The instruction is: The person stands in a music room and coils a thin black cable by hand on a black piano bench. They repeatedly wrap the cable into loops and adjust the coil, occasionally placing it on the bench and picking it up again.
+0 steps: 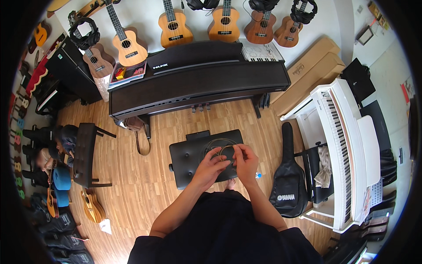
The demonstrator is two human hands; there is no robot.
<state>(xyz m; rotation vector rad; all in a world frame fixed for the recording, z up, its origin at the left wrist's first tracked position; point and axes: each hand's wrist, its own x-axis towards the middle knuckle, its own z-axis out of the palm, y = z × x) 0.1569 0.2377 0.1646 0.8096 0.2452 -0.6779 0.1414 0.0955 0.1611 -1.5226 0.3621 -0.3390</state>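
Observation:
A loose coil of thin guitar string [223, 140] is held up in front of me, over a black padded piano bench [183, 155]. On its left side, my left hand [210, 170] is closed, with thumb and fingers gripping the strand. My right hand [246, 162] pinches the coil from the other side, fingertips curled around it. Both hands are close together, and the exact fingertip contact is too small to make out.
A dark digital piano [198, 81] stands beyond the bench, below several hanging ukuleles [176, 28]. At right are a black guitar bag [289, 180] and a white piano [338, 154]. Another bench [85, 154], a guitar [92, 206] and a seated person [47, 158] are at left.

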